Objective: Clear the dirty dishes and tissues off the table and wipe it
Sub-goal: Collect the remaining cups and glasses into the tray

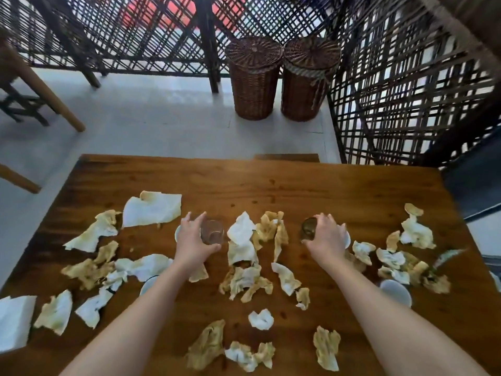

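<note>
Left hand (192, 240) curls round clear glass (214, 232), frame centre | right hand (326, 237) grips brown glass (308, 228), centre-right | likely clearing both together, saving trips | soiled tissues (245, 278) litter wooden table (271, 185)

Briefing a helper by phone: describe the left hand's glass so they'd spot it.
On the brown wooden table littered with stained tissues, two glasses stand mid-table. The left hand grips the clear glass; the right hand holds a darker, brownish glass.
</note>
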Tool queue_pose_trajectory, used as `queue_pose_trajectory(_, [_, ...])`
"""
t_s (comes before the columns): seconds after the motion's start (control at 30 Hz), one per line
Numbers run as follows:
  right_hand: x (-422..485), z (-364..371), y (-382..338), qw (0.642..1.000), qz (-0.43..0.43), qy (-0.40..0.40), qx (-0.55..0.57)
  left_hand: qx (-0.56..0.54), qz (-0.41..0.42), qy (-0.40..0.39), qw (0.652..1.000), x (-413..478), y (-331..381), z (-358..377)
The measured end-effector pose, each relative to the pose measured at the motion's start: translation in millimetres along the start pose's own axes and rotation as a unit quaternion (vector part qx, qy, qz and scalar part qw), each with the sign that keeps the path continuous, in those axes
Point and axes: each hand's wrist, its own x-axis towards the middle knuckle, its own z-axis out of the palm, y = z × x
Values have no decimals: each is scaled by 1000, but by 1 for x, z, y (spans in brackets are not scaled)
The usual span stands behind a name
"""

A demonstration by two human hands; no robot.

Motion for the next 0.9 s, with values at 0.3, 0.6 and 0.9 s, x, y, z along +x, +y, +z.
queue_pose_trajectory(0.3, [-26,-19,-31,981,-8,26,191,67,48,-9,997,16,-5,4])
queue_pose_trajectory(0.6, [-73,-55,-17,928,23,52,367,-157,145,-25,977,-15,64,-4])
queue_pose_trajectory(0.9, [-149,-104,104,902,132,149,383,-186,227,-122,948,-100,154,62])
